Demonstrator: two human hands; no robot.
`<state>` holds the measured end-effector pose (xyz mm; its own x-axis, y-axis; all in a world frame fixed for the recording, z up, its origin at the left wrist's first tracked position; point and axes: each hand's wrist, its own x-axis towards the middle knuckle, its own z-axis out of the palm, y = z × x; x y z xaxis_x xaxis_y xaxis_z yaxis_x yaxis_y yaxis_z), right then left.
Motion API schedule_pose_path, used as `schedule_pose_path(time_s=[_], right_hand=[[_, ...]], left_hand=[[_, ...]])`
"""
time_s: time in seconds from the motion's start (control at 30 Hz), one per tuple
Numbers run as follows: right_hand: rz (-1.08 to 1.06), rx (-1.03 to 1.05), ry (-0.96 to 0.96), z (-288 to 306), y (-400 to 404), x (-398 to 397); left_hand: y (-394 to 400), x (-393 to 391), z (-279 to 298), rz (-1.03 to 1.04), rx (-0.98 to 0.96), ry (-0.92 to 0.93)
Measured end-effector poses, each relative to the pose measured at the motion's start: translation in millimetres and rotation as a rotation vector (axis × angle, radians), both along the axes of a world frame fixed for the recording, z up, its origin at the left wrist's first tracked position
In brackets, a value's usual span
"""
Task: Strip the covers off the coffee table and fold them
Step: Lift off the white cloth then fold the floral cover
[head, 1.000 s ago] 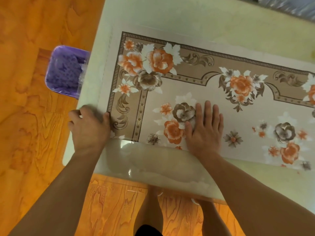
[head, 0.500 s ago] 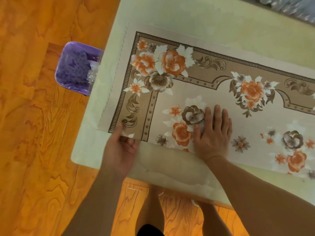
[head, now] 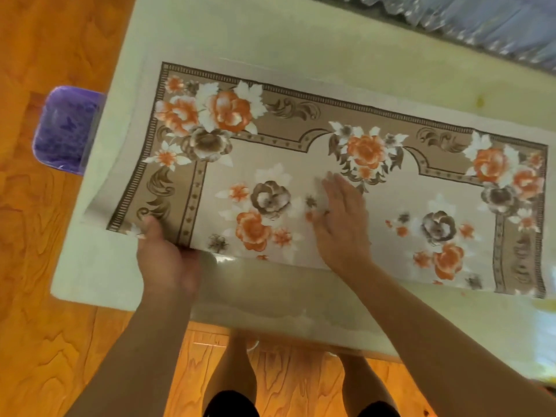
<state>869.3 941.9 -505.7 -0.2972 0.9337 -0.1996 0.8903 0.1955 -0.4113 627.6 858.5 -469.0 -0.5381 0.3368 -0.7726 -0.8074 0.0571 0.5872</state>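
Because the cover (head: 346, 176) is pinched only at its near-left corner, the greatest risk is judged to be a crooked fold: if that corner is lifted while the far edge is left unweighted, the whole sheet could be dragged askew across the table (head: 270, 40). The corner is held by the left hand (head: 167, 263), whose grip is closed on it, thumb on top and fingers hidden beneath the edge. Just to the right of that grip, the right hand (head: 341, 224) is laid flat on the print with fingers straight and nothing grasped; should that pressure be released too soon, the slick sheet may slide towards the person.

A second, glossy translucent layer (head: 270, 296) is seen nearer than the grip, hanging over the table edge; it could be caught up with the cover if the pinch is taken too deep.

The cover is a thin, stiffish rectangular sheet, apparently plastic or oilcloth, printed with orange and brown flowers inside a tan scrolled border. Left of the grip its edge is curled up off the pale, matt table surface. Farther left, a purple bin (head: 64, 130) stands on the wood floor (head: 45, 326).
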Motion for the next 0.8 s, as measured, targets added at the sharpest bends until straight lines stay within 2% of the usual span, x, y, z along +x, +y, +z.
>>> schedule_pose_path(time_s=[0.07, 0.17, 0.3, 0.43, 0.57, 0.7, 0.73, 0.8], right_hand=[[0.029, 0.091, -0.159, -8, 2, 37], [0.135, 0.033, -0.364, -33, -4, 69], [0.16, 0.027, -0.383, -38, -3, 72], [0.159, 0.005, -0.391, -38, -3, 73], [0.151, -0.043, -0.368, -31, -3, 75], [0.175, -0.185, -0.261, -11, 7, 77], [0.172, -0.259, -0.179, -1, 15, 78], [0.047, -0.571, 0.168, 37, 44, 102]], left_hand=[[3, 5, 1, 0.018, -0.013, 0.022], [2, 9, -5, 0.028, -0.009, 0.036], [4, 15, 5, 0.037, 0.035, 0.062], [14, 32, 43, -0.027, 0.138, 0.169], [23, 61, 84, -0.083, 0.154, 0.301], [36, 108, 125, -0.211, 0.104, 0.466], [41, 121, 133, -0.25, 0.061, 0.527], [48, 162, 151, -0.373, -0.068, 0.672]])
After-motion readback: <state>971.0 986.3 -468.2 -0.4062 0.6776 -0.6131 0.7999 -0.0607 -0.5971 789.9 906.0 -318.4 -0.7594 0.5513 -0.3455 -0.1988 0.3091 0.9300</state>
